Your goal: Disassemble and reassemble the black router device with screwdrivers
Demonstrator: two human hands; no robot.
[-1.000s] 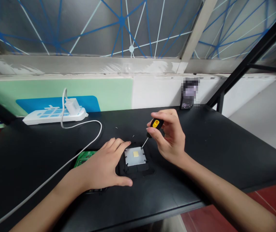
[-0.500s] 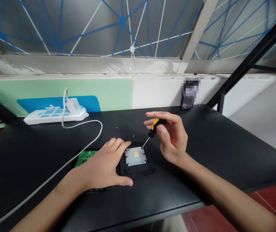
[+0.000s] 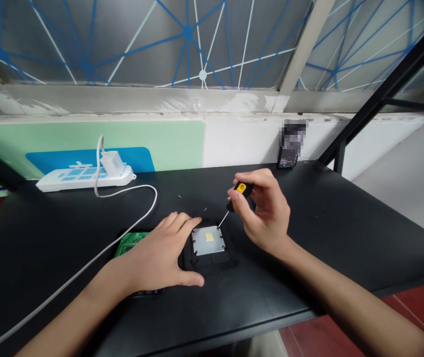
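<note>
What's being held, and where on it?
Screwdriver, by its black-and-yellow handle, in the right hand. Left hand lies over the green board; whether it grips anything can't be told.

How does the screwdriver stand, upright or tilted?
Tilted: the screwdriver slants up and rightward from the far right corner of the silver plate to the right hand.

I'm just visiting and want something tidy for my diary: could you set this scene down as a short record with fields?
Right hand: holds the screwdriver, tip at the plate, near its far right corner
Left hand: spread, partly covering the green board
Plate: silvery, with a pale yellow pad
Table: black
Towards the wall: power strip with charger; upright phone
</note>
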